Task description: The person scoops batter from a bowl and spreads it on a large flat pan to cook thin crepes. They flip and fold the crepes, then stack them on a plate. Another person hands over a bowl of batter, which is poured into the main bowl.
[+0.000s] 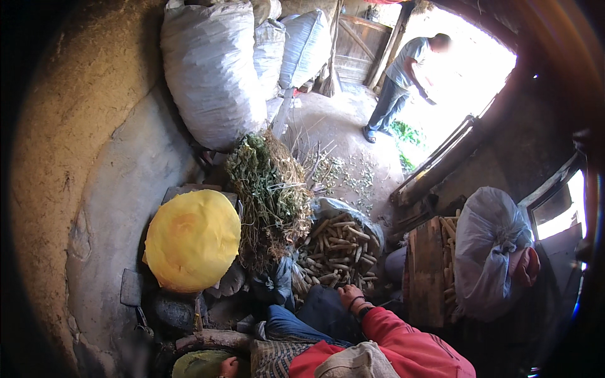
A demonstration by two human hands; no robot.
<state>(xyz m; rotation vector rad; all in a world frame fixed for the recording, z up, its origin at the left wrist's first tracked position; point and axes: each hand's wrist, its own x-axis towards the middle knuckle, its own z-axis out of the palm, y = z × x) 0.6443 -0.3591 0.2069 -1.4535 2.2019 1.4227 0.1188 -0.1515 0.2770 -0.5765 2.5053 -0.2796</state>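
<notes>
My right hand [352, 297], below a red sleeve, rests at my dark-clothed knee [326, 309]. A dark band and a watch circle the wrist. Its fingers curl down, and I see nothing held in them. Just beyond lies an open plastic sack [350, 208] of bare corn cobs [340, 243]. Only part of my left hand [229, 366] shows at the bottom edge, over a round greenish-yellow pan or basin [194, 364]. Its fingers are bent, and their grip is unclear. Patterned cloth [279, 356] covers part of my lap.
A yellow rounded cover [194, 241] sits left, above a blackened pot [172, 312]. Dried plants [272, 189] stand ahead. Large white sacks [212, 71] line the back. On the right are a wooden crate [425, 271] of cobs and a tied sack [491, 250]. A person [401, 80] bends by the doorway.
</notes>
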